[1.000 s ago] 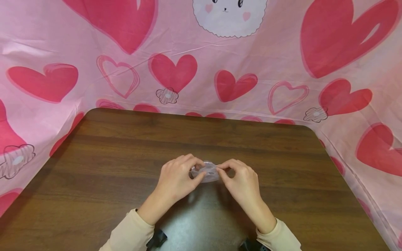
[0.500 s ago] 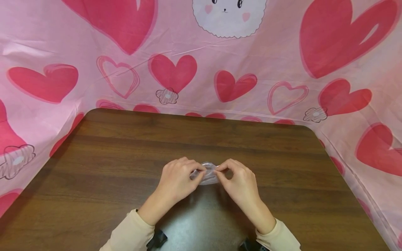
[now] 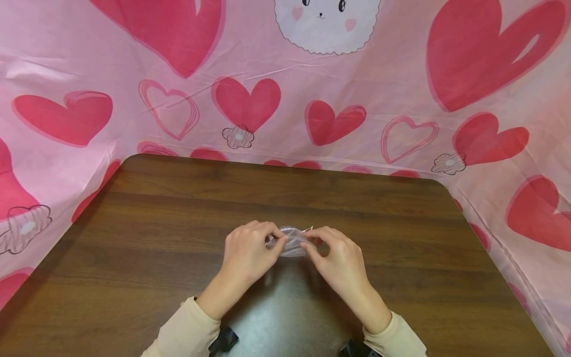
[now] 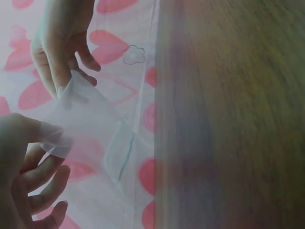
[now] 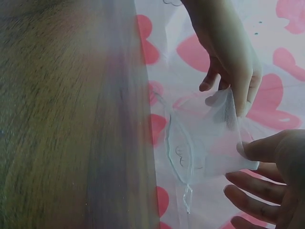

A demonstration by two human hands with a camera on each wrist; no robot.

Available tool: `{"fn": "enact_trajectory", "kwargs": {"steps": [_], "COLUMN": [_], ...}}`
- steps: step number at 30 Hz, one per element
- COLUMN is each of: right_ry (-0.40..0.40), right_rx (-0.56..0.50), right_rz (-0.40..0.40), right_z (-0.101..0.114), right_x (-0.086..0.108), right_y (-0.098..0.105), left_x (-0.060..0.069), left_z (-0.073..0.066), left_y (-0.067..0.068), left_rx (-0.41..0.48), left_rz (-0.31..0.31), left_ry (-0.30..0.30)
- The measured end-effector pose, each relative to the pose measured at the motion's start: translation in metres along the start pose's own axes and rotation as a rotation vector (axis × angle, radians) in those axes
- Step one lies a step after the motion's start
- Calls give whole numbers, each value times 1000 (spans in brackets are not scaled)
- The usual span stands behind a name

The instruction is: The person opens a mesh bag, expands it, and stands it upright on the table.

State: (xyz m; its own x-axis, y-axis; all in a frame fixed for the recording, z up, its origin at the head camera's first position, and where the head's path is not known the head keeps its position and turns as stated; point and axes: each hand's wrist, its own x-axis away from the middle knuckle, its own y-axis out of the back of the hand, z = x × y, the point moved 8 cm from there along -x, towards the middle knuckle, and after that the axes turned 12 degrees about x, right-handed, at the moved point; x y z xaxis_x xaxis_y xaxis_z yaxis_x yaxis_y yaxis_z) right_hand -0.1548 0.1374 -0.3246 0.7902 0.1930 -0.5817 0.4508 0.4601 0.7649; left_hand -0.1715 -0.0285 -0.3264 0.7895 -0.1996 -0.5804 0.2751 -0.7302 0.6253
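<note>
While left hand [image 3: 250, 250] and right hand [image 3: 340, 255] each pinch sheer pouch [image 3: 293, 243] between thumb and fingers, pouch spans between them above brown desk [image 3: 178, 223], just below frame centre. Fingertips cover its side edges. Pink heart-print cloth [image 3: 290, 67] across top and both sides; black devices [image 3: 224, 341] at wrists, bottom edge.

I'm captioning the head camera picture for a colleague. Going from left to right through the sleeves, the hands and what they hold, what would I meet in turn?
The left sleeve, the left hand, the translucent pouch, the right hand, the right sleeve.
</note>
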Motion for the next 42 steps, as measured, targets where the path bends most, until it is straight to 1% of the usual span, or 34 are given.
{"fn": "enact_trajectory", "kwargs": {"steps": [4, 9, 12, 16, 20, 25, 30, 34, 38, 42], "right_ry": [-4, -6, 0, -4, -21, -29, -30, -28, -21, -6], "right_rx": [9, 14, 18, 27, 26, 16, 19, 22, 19, 7], "right_rz": [11, -3, -29, -45, -33, -16, -22, -25, -26, -27], "right_z": [0, -1, -1, -2, -4, -4, -3, -2, -2, -1], "right_x": [0, -1, -1, -1, -1, -1, 0, 0, 0, -1], "right_y": [-1, 0, 2, 4, 3, 3, 3, 3, 3, 3], "left_x": [0, 0, 0, 0, 1, 2, 3, 3, 3, 3], "left_z": [2, 2, 1, 0, -2, -5, -9, -9, -9, -6], "left_y": [2, 3, 2, -3, -9, -13, -13, -13, -14, -13], "left_rx": [0, 8, 10, 19, 19, 33, 59, 68, 51, 27], "left_rz": [-28, -27, -6, 52, 103, 135, 151, 151, 162, 158], "left_ry": [16, 11, 8, 1, -14, -35, -63, -67, -55, -22]}}
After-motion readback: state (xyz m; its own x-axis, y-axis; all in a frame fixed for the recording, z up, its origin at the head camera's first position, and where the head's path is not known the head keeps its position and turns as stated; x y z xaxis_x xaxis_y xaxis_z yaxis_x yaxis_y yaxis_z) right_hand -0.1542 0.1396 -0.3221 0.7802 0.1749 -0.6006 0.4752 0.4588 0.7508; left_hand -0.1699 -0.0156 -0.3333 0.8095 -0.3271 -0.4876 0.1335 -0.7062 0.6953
